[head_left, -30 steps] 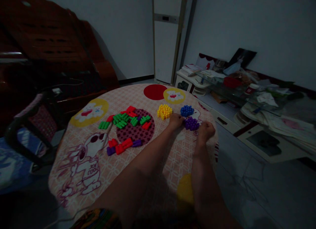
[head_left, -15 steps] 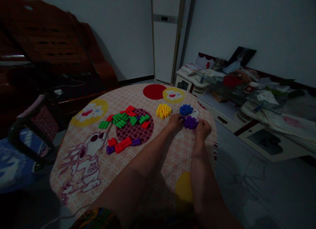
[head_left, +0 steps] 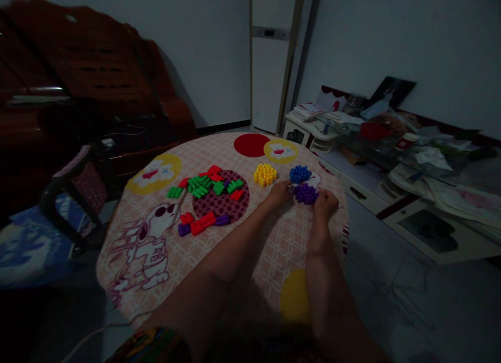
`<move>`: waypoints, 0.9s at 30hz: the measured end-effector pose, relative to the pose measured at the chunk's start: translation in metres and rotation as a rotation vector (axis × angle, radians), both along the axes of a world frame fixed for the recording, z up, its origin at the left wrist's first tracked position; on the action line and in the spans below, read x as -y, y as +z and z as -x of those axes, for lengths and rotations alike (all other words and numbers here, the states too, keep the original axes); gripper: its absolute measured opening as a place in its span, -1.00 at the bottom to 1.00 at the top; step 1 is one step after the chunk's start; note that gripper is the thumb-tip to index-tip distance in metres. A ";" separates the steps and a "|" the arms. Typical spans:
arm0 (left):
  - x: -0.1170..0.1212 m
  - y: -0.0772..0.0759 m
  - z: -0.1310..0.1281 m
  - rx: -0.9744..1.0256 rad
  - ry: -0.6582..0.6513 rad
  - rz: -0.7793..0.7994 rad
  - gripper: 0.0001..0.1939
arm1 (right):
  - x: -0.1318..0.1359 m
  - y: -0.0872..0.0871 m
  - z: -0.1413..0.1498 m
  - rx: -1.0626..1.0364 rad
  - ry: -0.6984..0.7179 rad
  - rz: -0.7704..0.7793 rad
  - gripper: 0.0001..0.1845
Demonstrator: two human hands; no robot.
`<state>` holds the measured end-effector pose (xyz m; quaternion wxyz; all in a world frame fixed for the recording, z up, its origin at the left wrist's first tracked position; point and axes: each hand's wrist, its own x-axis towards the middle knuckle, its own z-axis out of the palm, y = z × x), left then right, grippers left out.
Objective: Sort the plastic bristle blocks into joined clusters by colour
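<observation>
A bunch of small purple toy pieces (head_left: 306,194) stands on the patterned tablecloth at the right, between my two hands. My left hand (head_left: 280,194) is curled at the left side of this bunch, its fingertips partly hidden. On the opposite side my right hand (head_left: 326,202) has its fingers bent in against the purple pieces. Just behind them stands a tight bunch of blue pieces (head_left: 299,174), close to my left fingertips. Farther left is a similar bunch of yellow pieces (head_left: 265,174).
Green pieces (head_left: 199,185) and red pieces (head_left: 202,223) lie loosely on the left half of the round table (head_left: 258,248). A chair (head_left: 78,196) stands at the left, near a wooden bench (head_left: 94,65). A cluttered low cabinet (head_left: 360,188) lines the right wall.
The whole view has shifted a little, so the table appears farther right. Both hands stay around the purple pieces, and the left fingers have moved slightly.
</observation>
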<state>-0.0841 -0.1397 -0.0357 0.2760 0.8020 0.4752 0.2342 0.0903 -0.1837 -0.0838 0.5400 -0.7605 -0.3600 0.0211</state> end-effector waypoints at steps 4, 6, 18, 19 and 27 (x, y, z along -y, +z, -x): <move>0.025 0.012 0.039 -0.035 -0.018 -0.005 -0.53 | -0.001 0.000 -0.001 0.016 -0.034 0.008 -0.63; 0.040 0.019 0.065 -0.072 -0.005 0.001 -0.55 | 0.000 0.000 -0.001 0.008 -0.039 -0.001 -0.63; 0.104 0.022 0.197 -0.558 0.271 0.049 -0.72 | 0.002 -0.001 0.000 -0.018 -0.041 -0.034 -0.67; 0.106 0.019 0.198 -0.556 0.268 0.044 -0.71 | 0.002 -0.001 0.000 -0.018 -0.041 -0.036 -0.68; 0.085 0.025 0.149 -0.248 0.203 -0.075 -0.80 | 0.000 -0.004 0.002 -0.103 0.005 -0.080 -0.75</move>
